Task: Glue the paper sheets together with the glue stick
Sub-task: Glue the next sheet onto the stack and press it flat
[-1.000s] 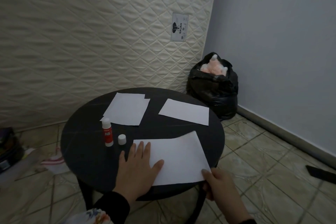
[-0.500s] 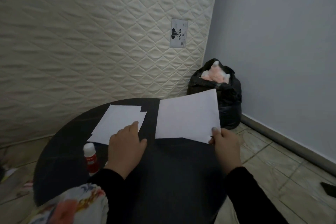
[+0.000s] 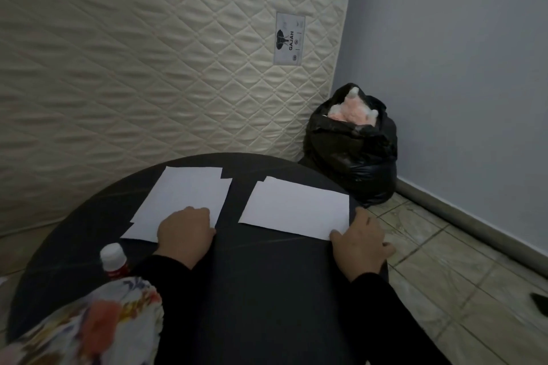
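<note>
Two piles of white paper sheets lie side by side on a round black table [image 3: 267, 290]. My left hand [image 3: 185, 230] rests with bent fingers on the near right corner of the left pile [image 3: 184, 195]. The right pile [image 3: 296, 207] has a sheet lying flat on top of another, slightly offset. My right hand [image 3: 360, 241] sits at its near right corner, the thumb touching the corner and the fingers relaxed along the table's edge. A red glue stick [image 3: 114, 261] with a white top stands upright at the near left. Its cap is hidden.
A quilted cream mattress [image 3: 148, 68] leans against the wall behind the table. A black plastic bag [image 3: 353, 151] with pink stuffing stands in the corner at the right. Tiled floor [image 3: 444, 261] lies to the right. Flowered cloth [image 3: 89, 323] covers the near left.
My right hand carried the near sheet across the table and laid it flat on the far right sheet. My left hand moved from that sheet to the left pile. The camera came closer.
</note>
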